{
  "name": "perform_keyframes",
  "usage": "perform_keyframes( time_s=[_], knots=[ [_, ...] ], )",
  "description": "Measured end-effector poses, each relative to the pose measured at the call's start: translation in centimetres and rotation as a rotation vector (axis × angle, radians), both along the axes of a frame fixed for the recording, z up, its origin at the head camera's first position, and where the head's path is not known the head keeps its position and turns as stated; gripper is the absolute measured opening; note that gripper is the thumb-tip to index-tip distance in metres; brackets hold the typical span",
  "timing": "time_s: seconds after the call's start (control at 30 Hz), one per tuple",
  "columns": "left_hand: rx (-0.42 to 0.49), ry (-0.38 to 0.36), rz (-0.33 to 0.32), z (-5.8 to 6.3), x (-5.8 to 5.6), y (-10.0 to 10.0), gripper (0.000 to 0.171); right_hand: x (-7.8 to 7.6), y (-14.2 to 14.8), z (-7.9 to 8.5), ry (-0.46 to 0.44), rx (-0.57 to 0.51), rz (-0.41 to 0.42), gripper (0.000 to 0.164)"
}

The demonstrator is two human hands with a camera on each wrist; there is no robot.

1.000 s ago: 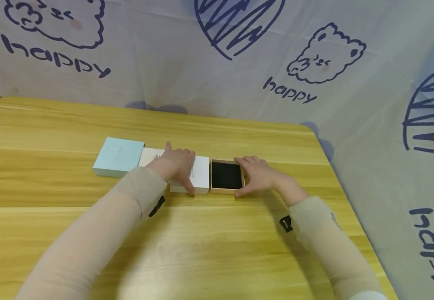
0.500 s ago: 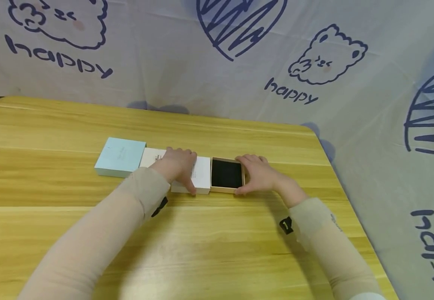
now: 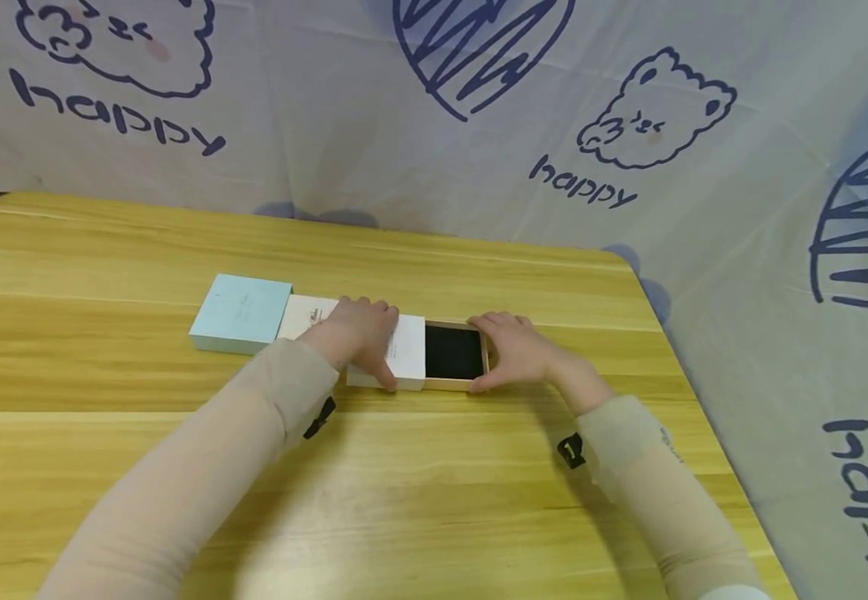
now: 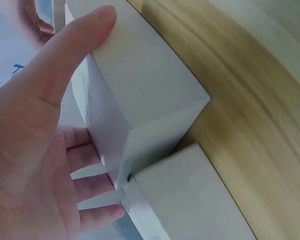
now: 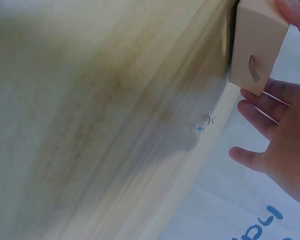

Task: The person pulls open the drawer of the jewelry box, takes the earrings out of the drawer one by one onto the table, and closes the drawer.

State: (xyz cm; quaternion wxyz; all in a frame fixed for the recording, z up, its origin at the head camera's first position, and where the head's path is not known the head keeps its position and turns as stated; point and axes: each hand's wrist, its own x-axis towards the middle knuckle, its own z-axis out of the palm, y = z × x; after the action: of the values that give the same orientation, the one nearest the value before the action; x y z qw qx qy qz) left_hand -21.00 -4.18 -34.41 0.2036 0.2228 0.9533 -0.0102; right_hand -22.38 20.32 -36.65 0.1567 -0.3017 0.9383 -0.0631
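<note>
a pale cloth backdrop, drawn with dark blue bears, striped shapes and the word "happy", hung behind and to the right of a wood-grain table. near the table's middle, an orange-tan tray lay open side up, a flat black lining covering its floor. its left end was out of sight at the right edge of a white sleeve. the left hand gripped that sleeve across its width, thumb on the near side, fingers at the far side. the right hand held the tray's right end, thumb near, fingers far; a small ribbon tab stuck out from that end. just left of the sleeve stood a cream box, then a light blue box; their insides were hidden. two small star-shaped pieces lay near the table's edge in the right wrist view. wood stretched broadly toward the person, and from the right hand to the slanting right edge.
</note>
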Motion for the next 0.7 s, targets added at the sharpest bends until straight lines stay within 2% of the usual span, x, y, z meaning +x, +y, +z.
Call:
perform_keyframes(
  time_s=[0.4,0.7],
  knots=[
    [-0.041,-0.001,-0.013,0.5,0.1,0.5,0.098,-0.1,-0.7,0.0,-0.011,0.031,0.014,0.097],
    [-0.053,0.003,-0.015,0.4,0.0,0.8,0.101,-0.1,-2.2,0.2,-0.03,0.035,0.009,0.099]
  ],
)
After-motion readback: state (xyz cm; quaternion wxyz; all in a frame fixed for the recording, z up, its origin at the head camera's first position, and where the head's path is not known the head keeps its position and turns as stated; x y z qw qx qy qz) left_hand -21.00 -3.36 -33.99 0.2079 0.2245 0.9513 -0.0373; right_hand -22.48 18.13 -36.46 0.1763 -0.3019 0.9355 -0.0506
